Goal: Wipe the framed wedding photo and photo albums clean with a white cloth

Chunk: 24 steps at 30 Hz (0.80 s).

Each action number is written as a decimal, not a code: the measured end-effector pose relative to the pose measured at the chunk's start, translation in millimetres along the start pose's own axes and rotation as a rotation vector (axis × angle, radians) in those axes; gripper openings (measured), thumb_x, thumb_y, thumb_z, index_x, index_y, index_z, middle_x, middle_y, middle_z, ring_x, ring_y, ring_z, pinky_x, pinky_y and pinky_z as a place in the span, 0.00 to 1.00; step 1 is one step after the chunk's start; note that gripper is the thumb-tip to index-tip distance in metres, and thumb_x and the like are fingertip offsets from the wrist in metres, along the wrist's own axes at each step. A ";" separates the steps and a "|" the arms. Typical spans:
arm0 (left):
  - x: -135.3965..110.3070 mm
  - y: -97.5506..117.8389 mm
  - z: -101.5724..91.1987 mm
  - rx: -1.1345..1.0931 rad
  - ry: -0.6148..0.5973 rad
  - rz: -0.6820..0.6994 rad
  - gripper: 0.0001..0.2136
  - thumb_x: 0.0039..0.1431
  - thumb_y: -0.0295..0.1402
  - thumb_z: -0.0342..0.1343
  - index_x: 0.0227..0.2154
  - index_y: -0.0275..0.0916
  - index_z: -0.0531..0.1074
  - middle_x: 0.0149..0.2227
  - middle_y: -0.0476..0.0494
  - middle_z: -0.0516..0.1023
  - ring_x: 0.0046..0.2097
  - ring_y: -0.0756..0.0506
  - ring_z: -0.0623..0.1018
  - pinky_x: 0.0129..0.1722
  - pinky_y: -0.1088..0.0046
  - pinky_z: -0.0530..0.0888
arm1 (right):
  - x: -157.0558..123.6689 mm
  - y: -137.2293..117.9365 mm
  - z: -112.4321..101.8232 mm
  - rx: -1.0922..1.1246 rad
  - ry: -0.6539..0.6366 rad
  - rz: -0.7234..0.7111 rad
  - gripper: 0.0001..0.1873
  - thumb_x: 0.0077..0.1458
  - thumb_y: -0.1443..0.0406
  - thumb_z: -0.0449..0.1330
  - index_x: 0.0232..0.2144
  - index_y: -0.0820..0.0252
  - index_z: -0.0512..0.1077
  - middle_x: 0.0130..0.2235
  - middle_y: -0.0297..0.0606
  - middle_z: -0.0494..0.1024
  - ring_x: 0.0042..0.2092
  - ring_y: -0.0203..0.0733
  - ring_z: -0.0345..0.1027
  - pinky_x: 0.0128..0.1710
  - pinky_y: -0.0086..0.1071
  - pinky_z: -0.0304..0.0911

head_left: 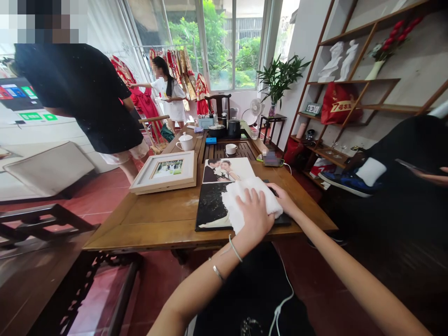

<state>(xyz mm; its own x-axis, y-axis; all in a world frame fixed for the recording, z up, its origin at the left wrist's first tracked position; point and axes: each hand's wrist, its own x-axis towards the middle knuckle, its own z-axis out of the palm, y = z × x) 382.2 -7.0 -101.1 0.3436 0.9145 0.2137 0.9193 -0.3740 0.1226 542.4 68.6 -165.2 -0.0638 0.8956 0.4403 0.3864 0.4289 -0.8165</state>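
Observation:
A white cloth (pixel 241 198) lies on a dark glossy photo panel (pixel 213 205) at the near edge of the wooden table (pixel 157 219). My left hand (pixel 255 214) presses flat on the cloth, fingers stretched out. My right hand (pixel 283 198) rests at the cloth's right edge, fingers curled against it and partly hidden behind the left hand. A second photo print (pixel 227 169) of a couple lies just beyond the panel.
A framed picture (pixel 166 170) lies on the table's left. Farther back are a white cup (pixel 231 148), teapot (pixel 185 141), kettle (pixel 234 127) and tea tray. A person in black (pixel 84 93) stands left; another stands by the window. Shelves stand to the right.

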 end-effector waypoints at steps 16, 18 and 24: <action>-35.4 -56.1 -22.3 -0.031 -0.126 0.250 0.33 0.51 0.44 0.58 0.60 0.45 0.58 0.66 0.41 0.56 0.66 0.35 0.54 0.61 0.45 0.57 | -2.3 -13.0 1.5 -0.114 -0.013 -0.046 0.16 0.52 0.62 0.59 0.45 0.53 0.72 0.50 0.42 0.75 0.54 0.50 0.67 0.58 0.49 0.58; -16.0 -67.6 -25.4 -0.014 -0.140 0.238 0.32 0.52 0.44 0.57 0.59 0.44 0.59 0.65 0.41 0.58 0.65 0.36 0.56 0.60 0.47 0.59 | -2.4 -13.1 2.1 -0.134 -0.011 -0.044 0.16 0.53 0.61 0.59 0.45 0.53 0.72 0.50 0.42 0.75 0.54 0.50 0.67 0.58 0.50 0.58; 46.6 -100.5 -18.0 0.019 -0.113 0.286 0.28 0.55 0.41 0.55 0.59 0.44 0.60 0.64 0.42 0.59 0.65 0.37 0.58 0.59 0.50 0.61 | -3.3 -14.4 2.4 -0.142 -0.020 -0.053 0.17 0.54 0.62 0.58 0.47 0.52 0.72 0.50 0.41 0.75 0.54 0.49 0.67 0.58 0.49 0.58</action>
<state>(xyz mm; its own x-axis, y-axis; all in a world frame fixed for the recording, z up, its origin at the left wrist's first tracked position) 302.3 70.4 -86.1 0.6074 0.7840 0.1277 0.7850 -0.6171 0.0542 534.8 59.7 -155.8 -0.1059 0.8748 0.4728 0.5083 0.4562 -0.7304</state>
